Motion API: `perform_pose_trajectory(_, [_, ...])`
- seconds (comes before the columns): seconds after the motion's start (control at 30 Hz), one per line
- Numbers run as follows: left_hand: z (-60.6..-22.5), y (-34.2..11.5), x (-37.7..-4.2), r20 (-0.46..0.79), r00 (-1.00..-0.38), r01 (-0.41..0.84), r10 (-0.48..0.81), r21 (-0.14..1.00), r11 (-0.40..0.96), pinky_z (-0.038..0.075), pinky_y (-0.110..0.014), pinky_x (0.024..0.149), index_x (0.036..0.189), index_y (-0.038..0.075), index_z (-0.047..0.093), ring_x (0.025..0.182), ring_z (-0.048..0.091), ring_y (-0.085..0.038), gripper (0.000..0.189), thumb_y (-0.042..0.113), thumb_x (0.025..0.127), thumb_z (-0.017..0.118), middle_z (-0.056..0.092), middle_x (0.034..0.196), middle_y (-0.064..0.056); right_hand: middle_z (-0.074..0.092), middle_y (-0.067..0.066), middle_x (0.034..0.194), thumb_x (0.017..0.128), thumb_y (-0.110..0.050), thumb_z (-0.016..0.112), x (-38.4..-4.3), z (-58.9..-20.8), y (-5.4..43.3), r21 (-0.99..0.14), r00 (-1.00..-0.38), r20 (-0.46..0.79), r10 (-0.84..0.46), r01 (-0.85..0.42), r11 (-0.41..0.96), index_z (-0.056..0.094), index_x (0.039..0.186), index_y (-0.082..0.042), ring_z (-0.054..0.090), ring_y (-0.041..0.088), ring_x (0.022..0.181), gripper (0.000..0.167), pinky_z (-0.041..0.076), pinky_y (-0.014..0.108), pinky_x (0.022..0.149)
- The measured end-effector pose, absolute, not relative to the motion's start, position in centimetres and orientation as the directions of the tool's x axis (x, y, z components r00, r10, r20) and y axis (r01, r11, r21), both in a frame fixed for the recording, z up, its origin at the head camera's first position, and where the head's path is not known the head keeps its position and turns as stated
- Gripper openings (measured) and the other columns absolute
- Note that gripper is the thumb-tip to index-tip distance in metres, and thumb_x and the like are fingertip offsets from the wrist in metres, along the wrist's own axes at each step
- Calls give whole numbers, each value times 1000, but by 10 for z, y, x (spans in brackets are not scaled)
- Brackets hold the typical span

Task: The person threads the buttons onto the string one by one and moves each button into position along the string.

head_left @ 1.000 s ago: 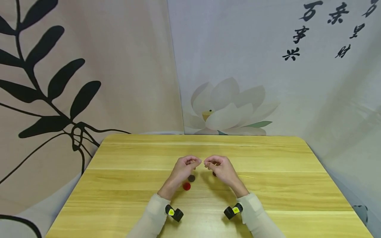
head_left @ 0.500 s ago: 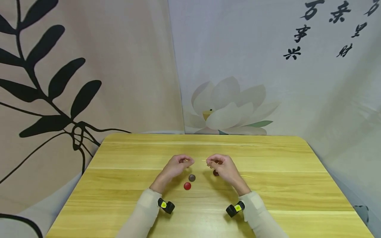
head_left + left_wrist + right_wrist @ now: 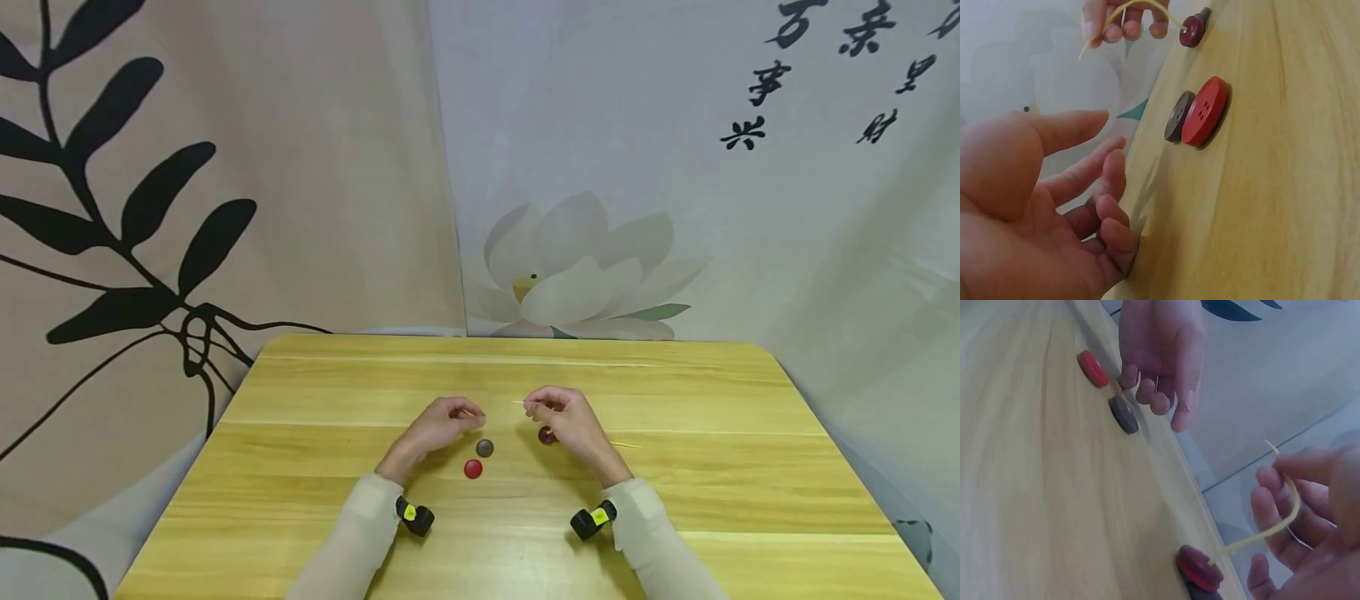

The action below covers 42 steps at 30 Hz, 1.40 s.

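From the head, both forearms reach in from the near edge of the worktop [image 3: 360, 367], pale sleeves [image 3: 352, 533] ending at the wrists, each with a black wrist camera [image 3: 415, 518] strapped on. The left hand [image 3: 441, 427] is angled inward with bent fingers, its tips well apart from the other hand's. The right hand [image 3: 570, 423] leans in from the opposite side, thumb and forefinger meeting on a yellow string [image 3: 518, 402]; one end juts out toward the left hand, and another length lies beyond the right wrist. A dark-red button [image 3: 546, 434] sits under the right hand, while a grey-brown button [image 3: 484, 448] and a red button [image 3: 472, 469] lie just beside each other between the hands.

From the left wrist, the palm is turned partly up, the thumb stretched straight and clear of the loosely bent fingers: the left grip is released. Across from it, the string arcs from the right fingertips down to the dark-red button.

From the right wrist, the right grip is grasping the string near its tip, the other fingers curled behind. The string curves down into the dark-red button on the worktop. The left hand points fingers downward, near the grey-brown button.
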State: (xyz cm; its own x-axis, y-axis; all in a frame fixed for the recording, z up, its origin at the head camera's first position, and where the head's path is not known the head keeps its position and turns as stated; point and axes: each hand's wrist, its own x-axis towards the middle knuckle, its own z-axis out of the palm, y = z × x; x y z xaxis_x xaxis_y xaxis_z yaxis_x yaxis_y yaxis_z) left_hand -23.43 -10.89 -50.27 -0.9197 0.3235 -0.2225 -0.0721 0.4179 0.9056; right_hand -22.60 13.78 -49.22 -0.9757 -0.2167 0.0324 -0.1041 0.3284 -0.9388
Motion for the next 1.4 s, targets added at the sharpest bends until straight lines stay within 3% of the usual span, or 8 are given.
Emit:
perform_pose_trajectory(0.23, [-503,-106,-232,-262,-867,-40,424,885,464,40,-30,73,109,6,69,84,54,-17,24,22,92,69,65,92,-3,71,14,99,97,-10,62,-231,-504,145,-940,-976,8,-216,-81,331,71,103,1,64,31,92,15,55,33,71])
perform_pose_trajectory(0.47, [-505,-107,-233,-277,-857,-35,435,872,488,37,-30,68,109,7,69,76,49,-16,21,20,93,69,63,85,-2,70,18,102,97,-8,61,-236,-514,153,-953,-977,-13,-212,-52,298,71,103,2,67,30,92,16,57,34,78])
perform_pose_trajectory(0.73, [-504,-108,-235,-246,-863,15,442,862,508,36,-28,64,107,6,70,70,45,-15,19,17,92,70,57,80,-1,71,16,102,96,-13,64,-243,-520,157,-952,-972,-65,-224,-7,307,71,103,1,67,24,88,17,55,33,75])
perform_pose_trajectory(0.97, [-506,-106,-236,-234,-864,18,447,872,490,35,-26,59,103,6,70,65,44,-14,19,12,87,75,52,76,0,69,16,104,98,-12,61,-246,-521,166,-969,-947,-160,-279,96,229,68,108,3,68,23,90,20,58,35,73])
perform_pose_trajectory(1.4, [-508,-105,-236,-239,-880,13,411,852,524,39,-27,61,99,10,71,66,48,-14,22,17,81,82,59,77,-1,68,17,102,96,-13,64,-250,-524,173,-973,-923,-141,-359,62,222,69,106,4,66,20,90,20,56,33,77])
